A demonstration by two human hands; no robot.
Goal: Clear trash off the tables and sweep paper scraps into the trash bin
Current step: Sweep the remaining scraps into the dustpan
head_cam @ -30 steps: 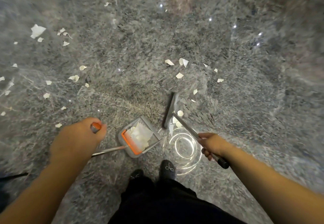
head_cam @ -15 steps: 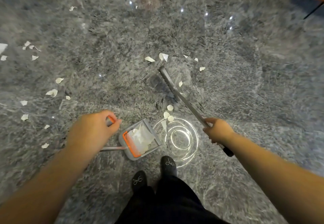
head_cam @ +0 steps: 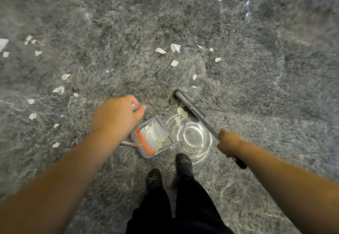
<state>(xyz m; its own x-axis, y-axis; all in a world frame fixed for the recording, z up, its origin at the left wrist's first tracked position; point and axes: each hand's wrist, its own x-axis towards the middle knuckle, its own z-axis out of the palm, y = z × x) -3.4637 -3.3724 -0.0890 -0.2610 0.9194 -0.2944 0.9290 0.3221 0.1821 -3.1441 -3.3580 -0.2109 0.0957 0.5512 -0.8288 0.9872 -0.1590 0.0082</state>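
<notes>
My left hand (head_cam: 117, 116) grips the top of the dustpan's long handle. The grey dustpan (head_cam: 146, 154) with an orange comb edge sits on the floor in front of my feet and holds white paper scraps. My right hand (head_cam: 228, 144) grips the grey broom handle (head_cam: 201, 118). The broom head (head_cam: 180, 95) touches the floor just past the dustpan's mouth. A few scraps (head_cam: 181, 111) lie between broom head and dustpan. More scraps (head_cam: 175, 47) are scattered beyond the broom, and several more (head_cam: 58, 89) lie to the left.
The floor is glossy grey marble with a bright ring-shaped light reflection (head_cam: 193, 136) right of the dustpan. My two black shoes (head_cam: 184, 163) stand just behind the dustpan. No trash bin or table is in view.
The broom head has been drawn back from the far scraps toward the dustpan, bringing a few scraps close to its mouth. My left hand and the dustpan have stayed about where they were.
</notes>
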